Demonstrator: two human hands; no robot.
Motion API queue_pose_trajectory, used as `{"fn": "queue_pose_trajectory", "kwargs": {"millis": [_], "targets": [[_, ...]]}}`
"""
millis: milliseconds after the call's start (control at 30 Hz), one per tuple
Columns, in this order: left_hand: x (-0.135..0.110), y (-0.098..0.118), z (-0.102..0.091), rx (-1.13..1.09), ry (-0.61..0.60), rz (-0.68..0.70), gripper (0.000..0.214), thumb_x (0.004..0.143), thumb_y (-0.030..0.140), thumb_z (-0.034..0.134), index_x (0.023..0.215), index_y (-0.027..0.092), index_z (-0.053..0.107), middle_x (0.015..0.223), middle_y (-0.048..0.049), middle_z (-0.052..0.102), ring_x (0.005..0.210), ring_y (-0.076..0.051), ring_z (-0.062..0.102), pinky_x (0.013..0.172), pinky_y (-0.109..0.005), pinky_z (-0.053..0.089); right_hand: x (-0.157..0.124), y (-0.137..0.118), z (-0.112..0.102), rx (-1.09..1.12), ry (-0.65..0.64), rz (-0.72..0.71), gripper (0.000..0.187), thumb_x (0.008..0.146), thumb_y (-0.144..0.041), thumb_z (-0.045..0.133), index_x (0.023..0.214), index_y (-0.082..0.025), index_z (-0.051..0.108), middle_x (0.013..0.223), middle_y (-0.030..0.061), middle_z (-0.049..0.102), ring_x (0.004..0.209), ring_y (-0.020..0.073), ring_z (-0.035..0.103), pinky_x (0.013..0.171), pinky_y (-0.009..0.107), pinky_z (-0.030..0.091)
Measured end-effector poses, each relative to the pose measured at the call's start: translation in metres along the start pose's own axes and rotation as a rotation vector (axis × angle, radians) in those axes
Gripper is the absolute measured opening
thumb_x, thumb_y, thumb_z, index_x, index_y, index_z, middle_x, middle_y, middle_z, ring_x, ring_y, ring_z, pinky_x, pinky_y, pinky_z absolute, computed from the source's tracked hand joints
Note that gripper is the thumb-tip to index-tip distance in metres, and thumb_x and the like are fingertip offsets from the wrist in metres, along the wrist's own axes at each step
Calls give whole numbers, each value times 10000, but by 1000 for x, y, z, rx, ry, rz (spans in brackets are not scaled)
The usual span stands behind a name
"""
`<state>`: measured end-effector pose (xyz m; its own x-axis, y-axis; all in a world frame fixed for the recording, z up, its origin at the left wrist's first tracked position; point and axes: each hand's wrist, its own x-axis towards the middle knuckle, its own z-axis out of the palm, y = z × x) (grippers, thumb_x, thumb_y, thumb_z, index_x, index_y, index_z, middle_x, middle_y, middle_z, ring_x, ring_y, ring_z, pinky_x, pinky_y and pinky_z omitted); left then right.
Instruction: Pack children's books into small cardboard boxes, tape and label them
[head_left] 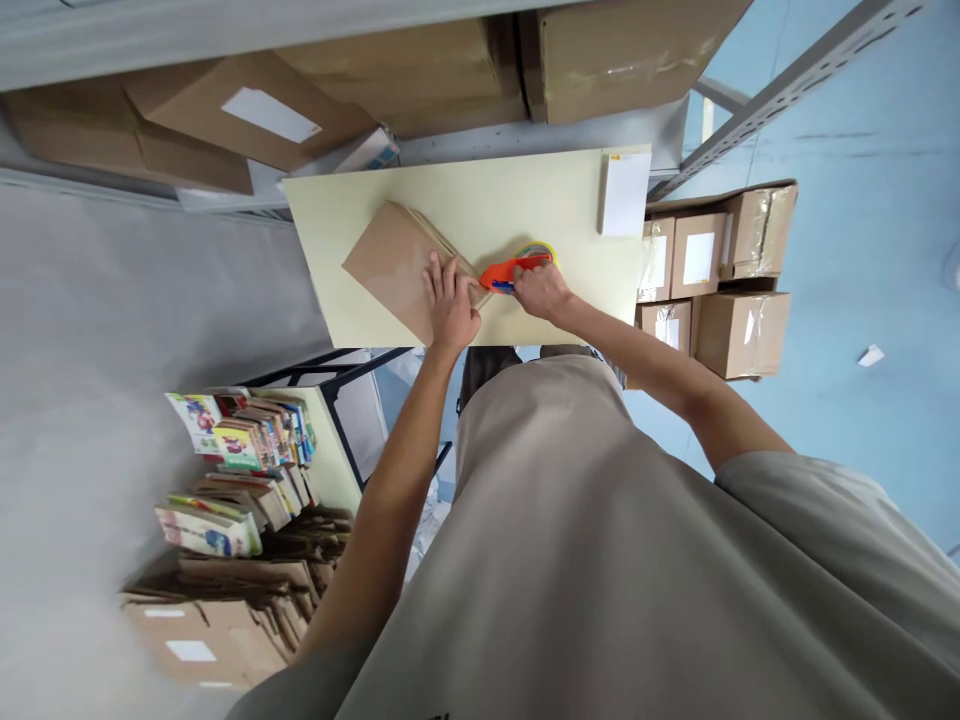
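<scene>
A brown cardboard box (pixel 397 265) lies at an angle on the pale yellow table (pixel 585 290). My left hand (pixel 451 305) rests on the box's right part, fingers stretched out over the cardboard. In my right hand (pixel 541 288) is an orange tape dispenser (pixel 501 272), with a blue part near its front and a roll of tape at its back. The dispenser's front end meets the right edge of the box, just beside my left fingers. Whether tape is stuck to the cardboard there I cannot make out.
A white label stack (pixel 626 195) sits at the table's far right corner. Large cartons (pixel 450 75) fill the shelf behind. More taped boxes (pixel 742 330) stand to the right. Books (pixel 262 440) and flattened cardboard (pixel 217 635) are piled at the lower left.
</scene>
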<state>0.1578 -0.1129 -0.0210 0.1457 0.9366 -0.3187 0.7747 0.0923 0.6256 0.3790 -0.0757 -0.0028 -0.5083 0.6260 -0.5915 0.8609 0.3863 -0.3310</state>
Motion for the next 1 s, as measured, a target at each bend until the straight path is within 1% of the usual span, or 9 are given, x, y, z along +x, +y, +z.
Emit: {"fn": "queue_pose_trajectory", "kwargs": {"millis": [200, 333, 400, 500, 567, 667, 733, 833, 1000], "targets": [[-5, -1, -2, 17, 18, 65, 545, 722, 47, 730, 1239, 216, 708, 1854, -173, 462, 1864, -400, 32, 1512, -665, -55, 13, -13, -18, 60, 123, 221, 465, 1127, -100, 368, 1373, 21, 743, 1340, 336, 795, 1192, 376, 795, 953, 462, 580], [-7, -4, -6, 39, 1, 137, 538, 791, 99, 783, 1307, 204, 668, 1827, -217, 476, 1845, -447, 147, 1505, -710, 70, 10, -25, -48, 101, 233, 273, 447, 1183, -263, 451, 1354, 12, 759, 1286, 335, 819, 1178, 395, 810, 977, 474, 599], [-7, -1, -11, -14, 93, 177, 586, 873, 207, 818, 1425, 192, 619, 1768, -245, 524, 1815, -456, 251, 1476, -721, 212, 0, -38, -65, 135, 270, 304, 514, 1212, -386, 463, 1388, 18, 728, 1264, 335, 826, 1174, 403, 818, 989, 461, 605], [-5, 9, -28, -106, 343, 312, 591, 992, 380, 791, 1497, 163, 573, 1591, -270, 633, 1650, -433, 512, 1384, -662, 420, -16, -64, -93, 186, 319, 389, 584, 1230, -518, 444, 1425, -20, 677, 1299, 301, 828, 1200, 407, 822, 995, 433, 610], [0, 18, -47, -127, 471, 402, 475, 1070, 414, 707, 1466, 177, 598, 1447, -238, 695, 1462, -384, 655, 1303, -608, 512, -22, -86, -116, 207, 359, 418, 576, 1236, -557, 421, 1426, -64, 650, 1298, 266, 834, 1194, 405, 827, 983, 425, 614], [15, 31, -88, -155, 593, 499, 401, 1141, 381, 591, 1497, 196, 602, 1374, -204, 704, 1333, -331, 702, 1229, -544, 566, -20, -119, -155, 218, 444, 414, 506, 1233, -532, 420, 1430, -104, 601, 1209, 228, 846, 1135, 404, 836, 957, 436, 620], [29, 38, -122, -181, 644, 550, 426, 1156, 367, 570, 1546, 196, 585, 1417, -208, 676, 1372, -327, 685, 1253, -532, 550, -12, -138, -183, 223, 531, 383, 458, 1204, -479, 474, 1445, -100, 566, 1170, 219, 841, 1094, 410, 832, 937, 457, 630], [55, 47, -176, -209, 667, 606, 495, 1142, 320, 585, 1620, 206, 537, 1521, -213, 614, 1499, -336, 623, 1337, -536, 487, 12, -157, -226, 187, 705, 281, 428, 1146, -385, 524, 1449, -84, 539, 1280, 256, 799, 1128, 417, 800, 964, 510, 640], [105, 58, -240, -254, 633, 659, 706, 1077, 230, 636, 1745, 206, 409, 1696, -222, 504, 1671, -352, 498, 1416, -522, 416, 68, -163, -296, 27, 902, 185, 381, 1151, -267, 448, 1453, -58, 551, 1404, 290, 733, 1286, 411, 749, 1180, 608, 554]]}}
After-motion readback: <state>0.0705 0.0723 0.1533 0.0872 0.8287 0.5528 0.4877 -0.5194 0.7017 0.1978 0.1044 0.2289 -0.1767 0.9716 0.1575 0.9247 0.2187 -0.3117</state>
